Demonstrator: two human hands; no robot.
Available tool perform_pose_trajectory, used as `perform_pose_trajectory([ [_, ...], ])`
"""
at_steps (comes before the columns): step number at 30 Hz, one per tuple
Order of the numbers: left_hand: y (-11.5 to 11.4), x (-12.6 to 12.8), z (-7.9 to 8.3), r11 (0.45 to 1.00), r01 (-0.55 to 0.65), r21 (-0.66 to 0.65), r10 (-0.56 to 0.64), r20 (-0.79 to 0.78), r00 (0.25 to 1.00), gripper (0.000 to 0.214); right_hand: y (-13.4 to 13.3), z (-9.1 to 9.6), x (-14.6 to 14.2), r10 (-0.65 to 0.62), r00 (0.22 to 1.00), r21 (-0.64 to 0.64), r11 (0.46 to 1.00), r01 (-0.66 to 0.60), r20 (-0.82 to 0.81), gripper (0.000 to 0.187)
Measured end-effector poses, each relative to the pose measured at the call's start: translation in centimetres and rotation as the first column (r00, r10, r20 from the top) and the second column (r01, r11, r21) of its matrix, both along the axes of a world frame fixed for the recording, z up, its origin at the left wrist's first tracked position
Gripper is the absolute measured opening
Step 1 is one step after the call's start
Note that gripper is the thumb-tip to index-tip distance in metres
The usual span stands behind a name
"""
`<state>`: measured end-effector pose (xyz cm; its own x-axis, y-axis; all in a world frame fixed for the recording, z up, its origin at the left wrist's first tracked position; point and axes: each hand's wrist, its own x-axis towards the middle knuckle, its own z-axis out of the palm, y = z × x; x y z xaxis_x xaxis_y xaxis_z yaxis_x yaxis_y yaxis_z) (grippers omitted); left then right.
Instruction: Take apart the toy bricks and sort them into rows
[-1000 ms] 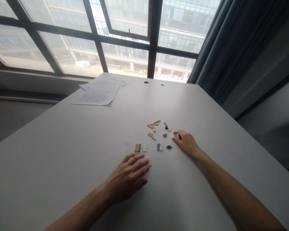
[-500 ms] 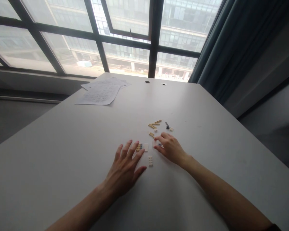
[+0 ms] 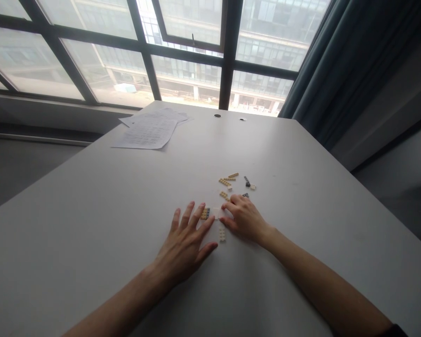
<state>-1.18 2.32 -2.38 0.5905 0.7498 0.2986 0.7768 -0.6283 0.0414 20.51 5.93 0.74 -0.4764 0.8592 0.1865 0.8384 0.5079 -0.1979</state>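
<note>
My left hand (image 3: 186,241) lies flat on the white table (image 3: 91,224) with fingers spread, holding nothing. Its fingertips reach a small tan and grey plate (image 3: 205,213). My right hand (image 3: 244,218) rests just to the right with fingers curled down, its tips at a white plate (image 3: 216,213). What lies under those fingers is hidden. A cream studded brick (image 3: 222,234) lies between the two hands. Beyond them are scattered tan plates (image 3: 226,180), a dark piece (image 3: 247,181) and a tiny white piece (image 3: 252,186).
Printed paper sheets (image 3: 149,131) lie at the table's far left. Two small round holes (image 3: 217,115) sit near the far edge. Windows run behind the table, and a dark curtain (image 3: 323,70) hangs at the right.
My right hand slid left from the table's right side to the plates beside my left hand, covering the grey and black pieces. My left hand shifted slightly left and spread its fingers.
</note>
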Motion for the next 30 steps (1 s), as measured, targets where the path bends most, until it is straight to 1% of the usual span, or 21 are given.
perform_pose_trajectory([
  [6,-0.1,0.1,0.1,1.0,-0.004,-0.019,0.004,0.0,1.0,0.054,0.1,-0.1,0.1,0.028,1.0,0.007,1.0,-0.028,-0.001,0.02],
  [11,-0.1,0.1,0.3,1.0,-0.006,-0.019,0.006,0.004,1.0,0.055,0.1,-0.2,0.0,0.034,0.999,0.007,0.999,-0.034,-0.027,0.024],
  [16,0.0,0.1,0.5,1.0,0.007,0.016,-0.008,0.036,0.999,0.052,-0.1,-0.2,0.7,-0.015,0.997,0.014,1.0,0.016,-0.076,0.031],
  [22,0.0,-0.1,0.5,0.999,0.022,0.047,-0.026,0.084,0.996,0.048,-0.9,-0.3,3.1,-0.11,0.98,0.049,0.992,0.12,-0.168,0.025],
  [24,0.5,-0.1,0.6,0.998,0.012,0.055,-0.018,0.105,0.994,0.047,-1.4,-0.5,3.7,-0.125,0.973,0.066,0.988,0.14,-0.193,0.023],
  [27,1.9,0.3,1.0,0.998,0.009,0.056,-0.016,0.129,0.992,0.045,-1.9,-0.9,4.3,-0.132,0.963,0.125,0.979,0.164,-0.233,0.02],
  [30,3.8,0.8,1.4,0.997,0.067,0.046,-0.072,0.106,0.992,0.042,-2.2,-1.6,4.9,-0.152,0.951,0.19,0.96,0.207,-0.268,0.019],
])
